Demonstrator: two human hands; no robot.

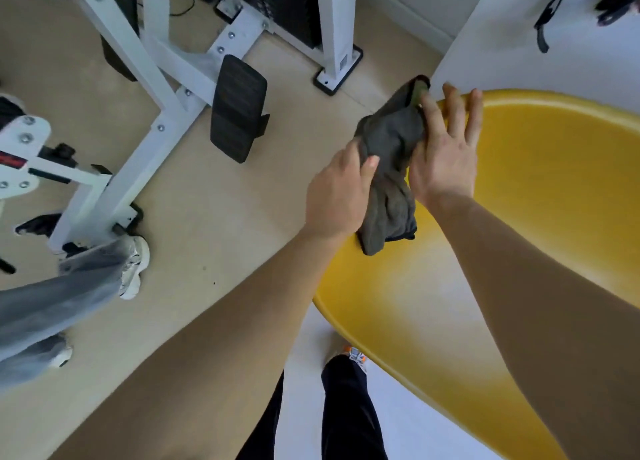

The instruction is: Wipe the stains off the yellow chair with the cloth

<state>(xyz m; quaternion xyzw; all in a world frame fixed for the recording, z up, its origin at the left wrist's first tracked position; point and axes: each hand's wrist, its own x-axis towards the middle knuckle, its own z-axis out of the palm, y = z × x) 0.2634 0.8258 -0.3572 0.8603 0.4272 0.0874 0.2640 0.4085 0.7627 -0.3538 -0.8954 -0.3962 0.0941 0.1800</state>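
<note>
Beige flooring point(214, 217) is noted across the left and middle of the scene, with a white-framed exercise machine point(152, 88) standing on it at the far left and a black foot pad point(237, 107) attached near its base. A second person's grey trouser leg point(59, 300) and pale shoe point(135, 269) are seen at the near left.

Toward the middle, the left hand point(337, 196) is found closed on the dark grey cloth point(389, 179), the thumb pressed over the fabric at its left side. The cloth is bunched and hangs lengthwise, its long axis running from far to near, with the lower end draped over the left rim of the yellow chair point(540, 196).

Just right of the cloth, the right hand point(446, 147) is recorded with fingers spread; the thumb side is against the cloth and the fingertips rest at the chair's far rim. A firm grasp by this hand cannot be confirmed.

The chair's seat shell lies to the right of and below both hands. No stains can be made out on the visible shell. It is judged that the cloth is being gathered for wiping and that the seat surface, immediately right of the cloth, is nearer the right hand. A white surface point(519, 36) is observed beyond the chair at the far right.
</note>
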